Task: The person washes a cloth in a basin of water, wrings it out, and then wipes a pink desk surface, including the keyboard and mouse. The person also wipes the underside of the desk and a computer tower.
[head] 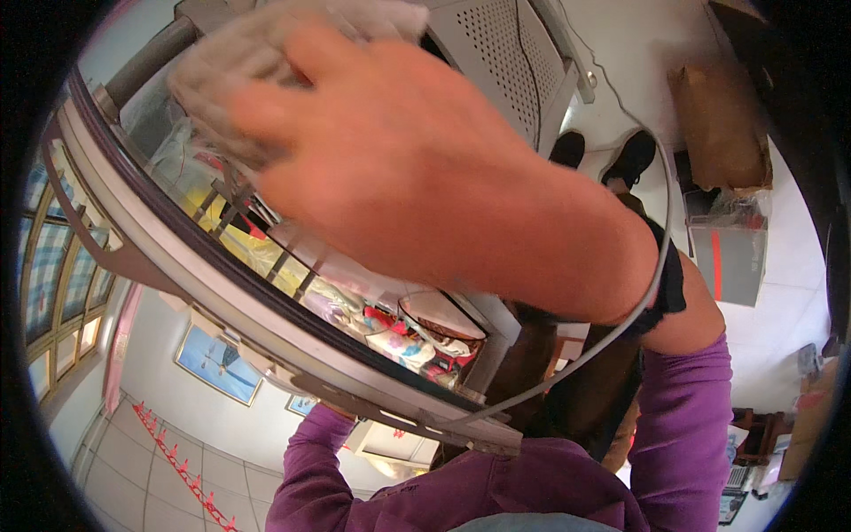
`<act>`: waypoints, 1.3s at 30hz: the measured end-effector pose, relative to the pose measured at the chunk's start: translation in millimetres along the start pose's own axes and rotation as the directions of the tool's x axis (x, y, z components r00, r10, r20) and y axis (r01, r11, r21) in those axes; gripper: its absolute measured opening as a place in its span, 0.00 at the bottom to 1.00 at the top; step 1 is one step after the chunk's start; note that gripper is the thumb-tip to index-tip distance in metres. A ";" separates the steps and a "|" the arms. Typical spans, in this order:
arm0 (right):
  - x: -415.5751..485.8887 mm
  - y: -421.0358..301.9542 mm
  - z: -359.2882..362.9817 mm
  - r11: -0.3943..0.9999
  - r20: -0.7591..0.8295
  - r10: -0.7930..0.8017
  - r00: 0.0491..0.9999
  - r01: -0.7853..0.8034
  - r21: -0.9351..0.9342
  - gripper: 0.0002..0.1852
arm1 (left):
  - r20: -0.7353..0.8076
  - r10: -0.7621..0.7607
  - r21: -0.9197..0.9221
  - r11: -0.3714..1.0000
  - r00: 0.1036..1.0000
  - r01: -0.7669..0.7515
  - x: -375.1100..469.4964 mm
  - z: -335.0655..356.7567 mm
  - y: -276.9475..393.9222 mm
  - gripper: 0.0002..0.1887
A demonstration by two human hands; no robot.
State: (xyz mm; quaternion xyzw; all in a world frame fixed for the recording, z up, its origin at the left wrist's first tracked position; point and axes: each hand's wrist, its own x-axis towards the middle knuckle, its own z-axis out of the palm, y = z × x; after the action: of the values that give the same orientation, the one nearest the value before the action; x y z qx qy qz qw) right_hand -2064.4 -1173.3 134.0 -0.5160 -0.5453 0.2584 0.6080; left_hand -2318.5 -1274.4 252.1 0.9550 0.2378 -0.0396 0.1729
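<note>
My right hand (pixel 372 146), blurred, reaches across the upper middle, its back towards me. It is closed on a crumpled greyish cloth (pixel 226 73). A dark band circles that forearm below a pushed-up purple sleeve. Under the hand runs the long light edge (pixel 266 299) of a panel or frame with a black strip along it. A grey cable (pixel 565 362) loops from its lower end past my right forearm. My left hand (pixel 338 407) is nearly all hidden behind that edge; only a sliver of skin shows above the purple sleeve, so its grip cannot be seen.
Beyond the edge lie plastic bags (pixel 266 256) and colourful cloth items (pixel 399 342) by dark bars. A perforated metal panel (pixel 505 53) is at the top. On the tiled floor to the right are a cardboard box (pixel 721 133) and a grey box (pixel 728 259), near my dark shoes (pixel 631 156).
</note>
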 end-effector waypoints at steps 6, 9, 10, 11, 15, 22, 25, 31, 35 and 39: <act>-70.6 -36.8 -49.9 0.999 0.456 0.037 0.889 -0.021 -0.039 0.10 | -0.043 -0.031 0.014 0.999 0.999 0.032 13.5 26.0 -3.8 0.26; -99.2 -56.2 -64.7 0.998 0.530 0.058 0.846 -0.055 -0.020 0.10 | -0.055 -0.041 0.016 0.999 0.998 0.042 18.6 36.0 -1.8 0.26; -107.5 -62.2 -69.7 0.997 0.525 0.070 0.848 -0.074 -0.014 0.08 | -0.054 -0.047 0.011 0.999 0.997 0.048 20.0 40.6 1.6 0.26; -114.6 -68.4 -74.9 0.997 0.544 0.075 0.836 -0.077 -0.019 0.07 | -0.053 -0.049 0.011 0.999 0.997 0.049 21.6 43.1 0.9 0.25; -133.5 -82.9 -90.7 0.989 0.655 0.134 0.744 -0.144 -0.040 0.09 | -0.058 -0.055 0.014 0.998 0.997 0.056 24.1 53.0 5.1 0.25; -137.3 -83.1 -82.6 0.989 0.693 0.147 0.706 -0.121 -0.087 0.16 | 0.000 0.003 -0.006 1.000 1.000 -0.003 4.7 25.9 15.6 0.24; -139.6 -76.7 -69.3 0.991 0.476 0.133 0.869 -0.128 -0.044 0.18 | 0.021 0.029 -0.016 0.999 0.999 -0.029 -7.2 17.3 14.7 0.24; -135.6 -70.2 -51.0 0.990 0.391 0.109 0.914 -0.064 -0.128 0.17 | 0.050 0.068 -0.031 0.997 0.996 -0.066 -16.9 -2.6 9.3 0.24; -130.1 -78.5 -66.8 0.993 0.576 0.081 0.813 -0.018 -0.113 0.24 | 0.048 0.077 -0.032 0.997 0.996 -0.076 -19.8 -7.5 9.0 0.23; -137.4 -89.8 -80.3 0.993 0.621 0.104 0.776 -0.045 -0.110 0.21 | -0.001 0.088 -0.031 0.996 0.996 -0.088 -27.6 -2.3 6.6 0.23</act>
State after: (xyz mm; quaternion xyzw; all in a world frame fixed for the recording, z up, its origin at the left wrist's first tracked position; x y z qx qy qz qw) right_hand -2049.3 -1351.5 171.4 -0.4487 -0.7062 0.4143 0.3580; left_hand -2339.8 -1291.2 260.7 0.9617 0.1962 -0.0285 0.1891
